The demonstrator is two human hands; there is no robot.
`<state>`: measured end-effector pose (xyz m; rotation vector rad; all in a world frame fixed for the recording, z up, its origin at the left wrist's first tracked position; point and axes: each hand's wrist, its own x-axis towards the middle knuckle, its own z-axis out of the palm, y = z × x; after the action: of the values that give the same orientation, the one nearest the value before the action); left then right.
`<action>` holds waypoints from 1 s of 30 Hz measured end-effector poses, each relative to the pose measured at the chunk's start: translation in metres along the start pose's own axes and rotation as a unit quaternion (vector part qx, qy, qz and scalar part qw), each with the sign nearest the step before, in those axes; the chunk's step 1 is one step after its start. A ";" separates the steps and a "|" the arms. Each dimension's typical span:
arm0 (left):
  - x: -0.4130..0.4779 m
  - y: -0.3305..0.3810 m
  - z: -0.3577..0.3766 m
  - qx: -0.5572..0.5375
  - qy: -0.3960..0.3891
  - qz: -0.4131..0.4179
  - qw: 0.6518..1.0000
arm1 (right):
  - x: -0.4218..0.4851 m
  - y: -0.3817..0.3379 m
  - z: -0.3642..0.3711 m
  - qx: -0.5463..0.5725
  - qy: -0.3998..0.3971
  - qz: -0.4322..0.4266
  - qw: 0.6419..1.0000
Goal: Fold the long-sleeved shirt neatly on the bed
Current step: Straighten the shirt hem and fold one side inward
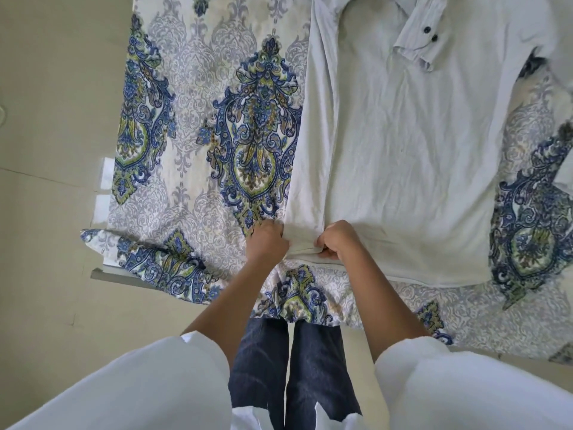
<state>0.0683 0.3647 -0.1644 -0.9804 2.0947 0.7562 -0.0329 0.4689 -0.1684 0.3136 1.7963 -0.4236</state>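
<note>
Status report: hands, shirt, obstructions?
Left hand, right hand both grip the shirt hem, near corner. Shirt spread on bedspread, buttoned cuff folded over its top. No obstruction seen.

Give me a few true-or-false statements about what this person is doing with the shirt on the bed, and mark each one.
1. The left hand and right hand both grip the shirt at its near hem. True.
2. The shirt hangs in the air. False: it lies spread on the bedspread.
3. A cuff with two dark buttons lies on the shirt's upper part. True.
4. The bedspread is plain white. False: it has blue and green patterns.
5. The hands hold opposite corners of the hem. False: they sit close together near its left corner.
</note>
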 end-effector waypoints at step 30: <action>0.160 0.073 -0.084 0.187 0.288 0.345 0.873 | 0.091 -0.212 -0.121 -0.097 0.442 -0.480 0.752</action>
<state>-0.0955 0.2774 -0.2242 -0.2155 3.0328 0.3516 -0.2515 0.3319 -0.2023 -0.7594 2.8518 -0.8854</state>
